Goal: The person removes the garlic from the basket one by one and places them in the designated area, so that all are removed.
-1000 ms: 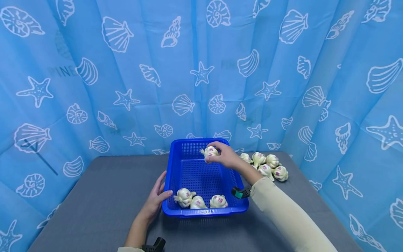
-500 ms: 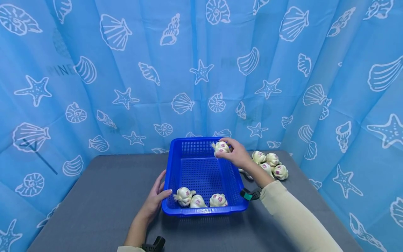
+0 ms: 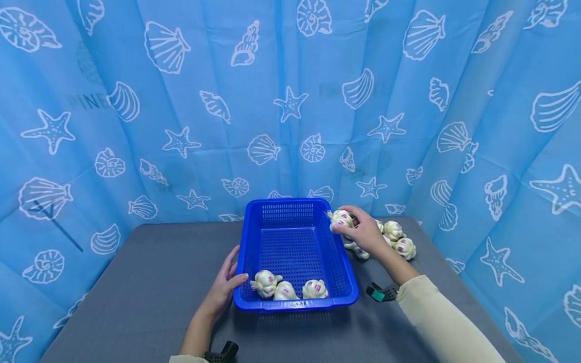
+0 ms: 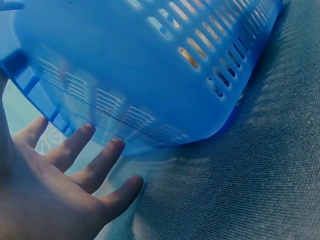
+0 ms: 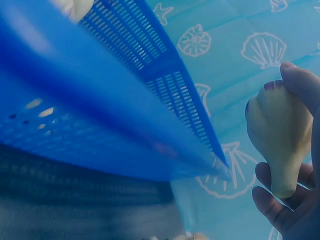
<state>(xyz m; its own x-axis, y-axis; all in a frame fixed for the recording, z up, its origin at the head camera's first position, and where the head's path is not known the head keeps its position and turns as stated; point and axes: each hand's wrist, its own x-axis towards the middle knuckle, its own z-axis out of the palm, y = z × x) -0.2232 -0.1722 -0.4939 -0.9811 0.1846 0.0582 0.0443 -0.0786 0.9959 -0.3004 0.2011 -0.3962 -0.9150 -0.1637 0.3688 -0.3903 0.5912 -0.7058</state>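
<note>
The right hand (image 3: 364,233) grasps a garlic bulb (image 3: 341,220) between thumb and fingers, just beside the far part of the right rim of a blue perforated plastic basket (image 3: 350,290). In the head view the bulb's root tuft points toward the basket, while the right wrist view shows its stem end down among the fingers; that likely lets the hand cup the round body and keep the bulb from slipping. The left hand (image 3: 221,288) clenches nothing: its thumb lies on the left rim and its fairly straight, spread fingers reach along the outer wall, probably to steady a light basket. How firmly they press I cannot tell. Inside, three garlic bulbs (image 3: 265,283) sit along the near wall, perhaps because round things settle against an edge; whether the basket tips that way is unclear. More loose garlic bulbs (image 3: 394,230) lie grouped on the grey worktop (image 3: 172,282) to the basket's right, partly hidden by the right hand and seemingly within its easy reach.
</note>
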